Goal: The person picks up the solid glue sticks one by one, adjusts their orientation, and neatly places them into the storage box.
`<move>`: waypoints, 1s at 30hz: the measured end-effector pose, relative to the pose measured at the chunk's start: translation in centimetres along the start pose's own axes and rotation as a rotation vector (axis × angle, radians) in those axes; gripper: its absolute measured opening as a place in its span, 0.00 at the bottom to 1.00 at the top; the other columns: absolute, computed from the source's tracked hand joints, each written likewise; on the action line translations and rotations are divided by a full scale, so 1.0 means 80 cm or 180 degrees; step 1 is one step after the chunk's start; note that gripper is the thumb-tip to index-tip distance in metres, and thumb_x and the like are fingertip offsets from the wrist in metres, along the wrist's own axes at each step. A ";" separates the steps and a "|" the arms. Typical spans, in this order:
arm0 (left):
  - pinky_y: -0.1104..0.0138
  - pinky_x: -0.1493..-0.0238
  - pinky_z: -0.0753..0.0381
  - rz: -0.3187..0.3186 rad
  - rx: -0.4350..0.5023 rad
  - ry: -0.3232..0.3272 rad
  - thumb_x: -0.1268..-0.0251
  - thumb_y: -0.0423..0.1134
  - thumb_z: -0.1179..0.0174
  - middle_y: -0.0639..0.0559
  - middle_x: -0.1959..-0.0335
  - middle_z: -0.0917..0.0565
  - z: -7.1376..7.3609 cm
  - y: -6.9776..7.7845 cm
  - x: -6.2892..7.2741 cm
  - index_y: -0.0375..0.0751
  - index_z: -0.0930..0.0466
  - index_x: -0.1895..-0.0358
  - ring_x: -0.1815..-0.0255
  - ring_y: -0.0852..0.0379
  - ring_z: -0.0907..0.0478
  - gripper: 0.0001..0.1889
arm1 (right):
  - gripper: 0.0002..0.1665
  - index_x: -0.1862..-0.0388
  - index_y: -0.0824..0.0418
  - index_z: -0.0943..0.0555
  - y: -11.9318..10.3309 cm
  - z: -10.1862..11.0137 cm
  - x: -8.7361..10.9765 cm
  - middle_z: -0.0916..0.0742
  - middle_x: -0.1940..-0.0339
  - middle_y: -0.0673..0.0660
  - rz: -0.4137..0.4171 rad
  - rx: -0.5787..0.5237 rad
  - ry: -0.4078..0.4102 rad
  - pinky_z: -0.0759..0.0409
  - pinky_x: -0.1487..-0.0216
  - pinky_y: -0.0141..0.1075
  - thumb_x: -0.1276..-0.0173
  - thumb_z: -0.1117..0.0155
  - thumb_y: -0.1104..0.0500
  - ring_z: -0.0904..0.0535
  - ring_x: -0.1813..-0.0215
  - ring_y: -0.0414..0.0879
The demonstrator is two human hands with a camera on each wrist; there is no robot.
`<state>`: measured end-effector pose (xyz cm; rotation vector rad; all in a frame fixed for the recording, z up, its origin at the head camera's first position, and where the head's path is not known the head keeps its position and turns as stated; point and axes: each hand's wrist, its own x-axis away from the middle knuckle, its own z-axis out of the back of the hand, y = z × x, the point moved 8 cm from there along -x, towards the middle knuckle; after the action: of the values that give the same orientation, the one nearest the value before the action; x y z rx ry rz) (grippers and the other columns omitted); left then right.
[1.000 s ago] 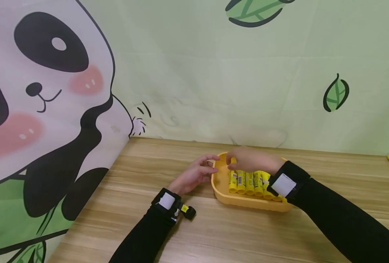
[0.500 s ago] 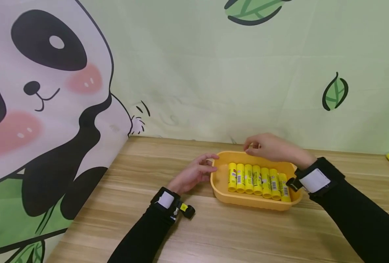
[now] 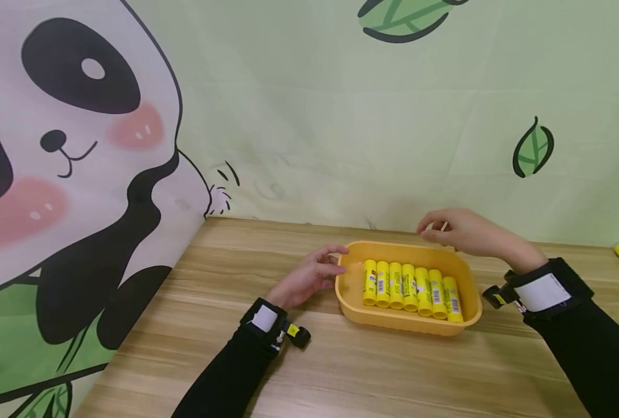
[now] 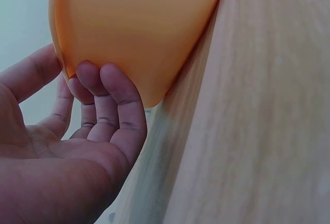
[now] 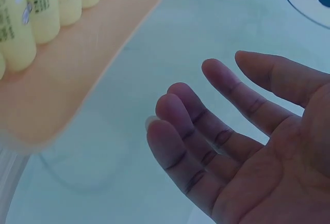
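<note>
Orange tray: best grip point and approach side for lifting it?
Probably the two short ends of the orange tray, one hand each. The left hand already touches the left end wall, fingertips on its curved outside. The right hand hovers empty past the far rim. Seven glue sticks lie loose inside, so keep it level.

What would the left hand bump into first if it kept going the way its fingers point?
The orange tray. The left hand already has its fingers against the tray's near end wall, so it would push straight into that. The yellow glue sticks lie further in.
</note>
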<state>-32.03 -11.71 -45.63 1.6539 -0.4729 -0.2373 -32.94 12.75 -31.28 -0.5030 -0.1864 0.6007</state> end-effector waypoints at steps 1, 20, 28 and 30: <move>0.65 0.53 0.19 0.0000 0.0000 0.0003 0.26 0.30 0.42 0.50 0.57 0.29 0.000 0.000 0.000 0.35 0.31 0.28 0.56 0.52 0.26 0.25 | 0.14 0.44 0.65 0.17 0.004 0.003 0.003 0.13 0.56 0.58 -0.0036 -0.0008 0.0010 0.20 0.66 0.42 0.19 0.41 0.58 0.21 0.60 0.52; 0.64 0.52 0.20 0.0011 -0.0008 0.0000 0.26 0.30 0.43 0.50 0.58 0.29 0.000 -0.001 -0.001 0.34 0.33 0.27 0.55 0.52 0.27 0.26 | 0.19 0.37 0.68 0.21 0.082 0.044 0.048 0.13 0.49 0.62 -0.0399 -0.0191 0.0333 0.16 0.65 0.39 0.16 0.46 0.56 0.20 0.58 0.50; 0.64 0.51 0.20 0.0010 0.0018 -0.0011 0.25 0.31 0.43 0.50 0.56 0.28 0.000 -0.001 0.000 0.33 0.34 0.26 0.54 0.52 0.26 0.27 | 0.21 0.35 0.69 0.23 0.107 0.051 0.065 0.15 0.51 0.62 -0.0500 -0.0232 0.0420 0.16 0.64 0.36 0.15 0.49 0.56 0.22 0.59 0.47; 0.64 0.50 0.20 0.0021 0.0018 -0.0022 0.25 0.31 0.43 0.50 0.56 0.29 -0.001 -0.001 0.000 0.33 0.35 0.26 0.54 0.52 0.26 0.27 | 0.21 0.36 0.69 0.22 0.111 0.053 0.070 0.15 0.50 0.62 -0.0526 -0.0238 0.0450 0.17 0.64 0.36 0.15 0.49 0.55 0.22 0.59 0.46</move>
<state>-31.98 -11.68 -45.68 1.6573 -0.4845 -0.2371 -34.10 23.97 -31.99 -0.5941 -0.1152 0.3963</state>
